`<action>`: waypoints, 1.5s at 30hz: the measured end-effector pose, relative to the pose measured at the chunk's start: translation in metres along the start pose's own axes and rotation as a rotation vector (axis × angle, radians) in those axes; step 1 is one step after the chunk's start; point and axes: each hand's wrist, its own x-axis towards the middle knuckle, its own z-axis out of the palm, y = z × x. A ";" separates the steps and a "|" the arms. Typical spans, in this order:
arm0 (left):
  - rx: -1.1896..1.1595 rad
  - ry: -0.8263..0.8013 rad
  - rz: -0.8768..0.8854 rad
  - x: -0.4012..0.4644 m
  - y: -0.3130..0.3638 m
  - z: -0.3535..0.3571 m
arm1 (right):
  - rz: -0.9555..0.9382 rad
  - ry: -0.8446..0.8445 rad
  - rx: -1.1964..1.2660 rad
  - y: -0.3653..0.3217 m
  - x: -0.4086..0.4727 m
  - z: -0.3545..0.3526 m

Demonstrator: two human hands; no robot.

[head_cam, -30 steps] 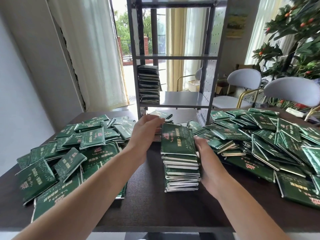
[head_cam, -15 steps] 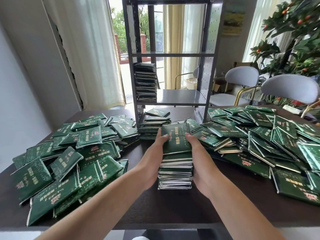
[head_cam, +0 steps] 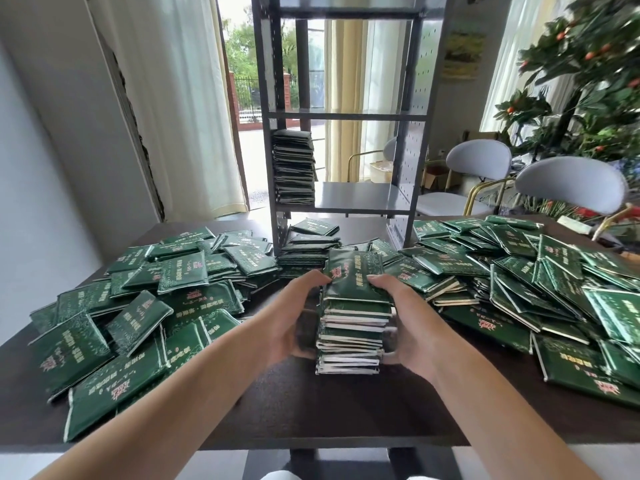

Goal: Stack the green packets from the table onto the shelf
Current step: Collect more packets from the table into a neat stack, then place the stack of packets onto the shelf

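Loads on the table: table [head_cam: 346, 403] is dark and buried in loose green packets, a heap on the left [head_cam: 138, 306] and a heap on the right [head_cam: 519, 271]
Shelf: shelf [head_cam: 360, 199] stands at the far edge of the table, with one finished pile [head_cam: 293, 168] already on the left of its lower board and lots of room beside it
Stack in hand: stack of packets [head_cam: 353, 317] sits on the table right in front of the person, fairly tall, edges a bit uneven
Left hand: left hand [head_cam: 294, 320] is curled around the stack's left side, fingertips reaching the top packet
Right hand: right hand [head_cam: 412, 323] is wrapped around the right side the same way
Handling guess: glossy wrappers look slippery and squishy, so the column probably shears easily; squeezing both sides low with thumbs over the top seems the safest hold
Weight guess: light individually, but that many together likely has some heft
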 end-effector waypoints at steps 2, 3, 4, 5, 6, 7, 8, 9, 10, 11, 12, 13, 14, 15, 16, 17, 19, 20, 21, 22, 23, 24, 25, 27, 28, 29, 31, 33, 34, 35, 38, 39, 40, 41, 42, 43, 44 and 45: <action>0.017 0.021 0.002 0.001 -0.003 -0.001 | 0.021 0.009 -0.006 -0.001 -0.001 0.000; 0.001 0.030 0.006 0.001 -0.005 0.000 | 0.028 0.009 -0.008 -0.001 -0.002 0.002; -0.017 0.033 0.004 0.000 -0.005 0.002 | 0.033 0.003 -0.018 -0.002 -0.004 0.004; -0.034 0.031 -0.005 0.001 -0.008 0.004 | 0.033 0.001 -0.024 -0.001 -0.005 0.006; -0.039 0.034 -0.003 0.001 -0.009 0.008 | 0.031 0.001 -0.033 -0.002 -0.006 0.009; -0.053 0.043 0.000 0.002 -0.011 0.011 | 0.037 0.004 -0.037 -0.002 -0.007 0.012; -0.058 0.047 0.002 0.000 -0.011 0.014 | 0.045 0.008 -0.036 -0.001 -0.008 0.014; -0.067 0.048 0.004 0.000 -0.011 0.017 | 0.051 0.016 -0.033 -0.001 -0.008 0.016; -0.071 0.049 0.004 -0.001 -0.011 0.019 | 0.052 0.020 -0.029 -0.001 -0.008 0.017; -0.070 0.048 0.011 -0.002 -0.010 0.021 | 0.047 0.030 -0.027 0.000 -0.008 0.017; -0.072 0.048 0.020 -0.002 -0.010 0.022 | 0.041 0.032 -0.023 0.000 -0.007 0.017; -0.076 0.051 0.027 -0.001 -0.010 0.023 | 0.035 0.035 -0.012 -0.001 -0.007 0.017; -0.080 0.066 0.030 -0.002 -0.010 0.023 | 0.033 0.030 0.002 -0.001 -0.006 0.017; -0.087 0.076 0.035 -0.003 -0.010 0.025 | 0.029 0.021 0.017 -0.003 -0.006 0.016; -0.095 0.085 0.044 -0.001 -0.011 0.025 | 0.024 0.006 0.027 -0.005 -0.006 0.015; -0.103 0.090 0.052 -0.001 -0.012 0.026 | 0.019 -0.006 0.035 -0.008 -0.007 0.015; -0.120 0.103 0.074 0.002 -0.009 0.027 | 0.010 -0.016 0.041 -0.011 -0.004 0.013; -0.127 0.102 0.090 0.005 -0.007 0.026 | 0.007 -0.015 0.046 -0.012 -0.002 0.011; -0.130 0.103 0.102 0.007 -0.003 0.027 | 0.007 -0.011 0.053 -0.014 0.000 0.010; -0.129 0.109 0.113 0.009 0.000 0.028 | 0.002 -0.009 0.065 -0.015 0.003 0.009; -0.124 0.114 0.122 0.011 0.002 0.028 | -0.002 -0.003 0.076 -0.017 0.005 0.008; -0.118 0.118 0.124 0.017 0.002 0.029 | -0.005 -0.001 0.079 -0.019 0.007 0.007; -0.114 0.124 0.123 0.019 0.002 0.029 | -0.006 0.004 0.084 -0.021 0.009 0.007; -0.109 0.124 0.125 0.026 0.001 0.031 | -0.014 0.017 0.089 -0.021 0.016 0.005; -0.102 0.123 0.125 0.028 0.000 0.030 | -0.019 0.020 0.091 -0.021 0.018 0.005; -0.098 0.115 0.129 0.029 0.003 0.031 | -0.022 0.016 0.090 -0.021 0.022 0.003; -0.076 0.100 0.149 0.032 0.013 0.030 | -0.037 -0.011 0.097 -0.029 0.026 0.002; -0.055 0.086 0.182 0.034 0.031 0.028 | -0.069 -0.019 0.090 -0.048 0.027 0.003; -0.051 0.081 0.210 0.034 0.046 0.026 | -0.100 -0.030 0.084 -0.063 0.030 0.005; -0.051 0.077 0.228 0.034 0.059 0.025 | -0.127 -0.029 0.075 -0.077 0.033 0.007; -0.084 0.081 0.267 0.040 0.105 0.025 | -0.187 -0.010 0.052 -0.123 0.045 0.015; -0.096 0.080 0.279 0.044 0.118 0.026 | -0.191 0.011 0.044 -0.137 0.050 0.016; -0.101 0.086 0.285 0.050 0.129 0.026 | -0.197 0.030 0.040 -0.149 0.055 0.018; -0.107 0.093 0.294 0.056 0.140 0.027 | -0.202 0.035 0.042 -0.162 0.061 0.019; -0.113 0.101 0.303 0.061 0.149 0.028 | -0.209 0.045 0.042 -0.172 0.066 0.021; -0.116 0.115 0.303 0.066 0.156 0.029 | -0.212 0.048 0.047 -0.181 0.072 0.022; -0.126 0.127 0.297 0.072 0.164 0.031 | -0.205 0.047 0.042 -0.189 0.082 0.023; -0.142 0.135 0.287 0.077 0.169 0.032 | -0.197 0.059 0.031 -0.194 0.088 0.023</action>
